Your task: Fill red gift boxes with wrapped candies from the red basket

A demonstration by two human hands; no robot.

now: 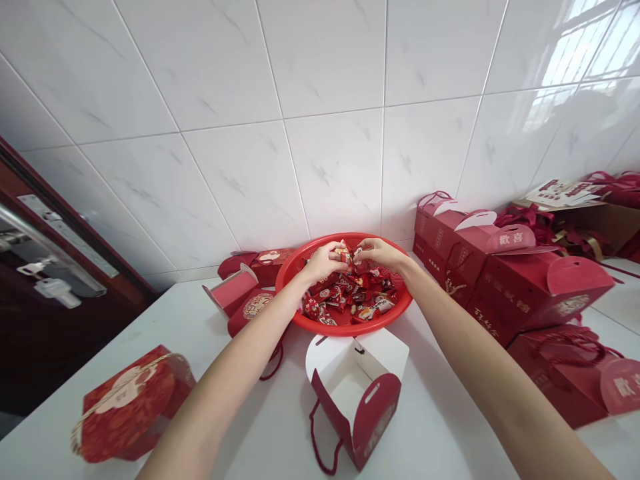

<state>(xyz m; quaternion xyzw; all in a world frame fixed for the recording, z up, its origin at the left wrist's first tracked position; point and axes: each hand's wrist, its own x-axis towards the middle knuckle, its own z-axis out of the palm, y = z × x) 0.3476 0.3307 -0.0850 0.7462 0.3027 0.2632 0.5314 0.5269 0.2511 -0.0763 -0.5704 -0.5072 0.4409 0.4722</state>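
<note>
Both my hands are inside a red plastic basket [345, 329] full of candies in mostly red wrappers [345, 292]. At its back, the fingers of my left hand [326, 262] are closed on a wrapped candy [344, 255]. Just to the right, my right hand [380, 253] pinches another small wrapped candy [358, 254]; its fingers partly cover it. In front of the basket, between my forearms, stands a dark red gift box [373, 417] with raised flaps. Its white inside shows no contents, and a cord handle hangs at its left.
Several red gift boxes [505, 280] are stacked on the right. A patterned red box [127, 403] with rope handle sits front left, other red boxes [253, 303] left of the basket. A cardboard box [610, 223] with ribbons stands far right. White tiled wall [330, 167] rises behind.
</note>
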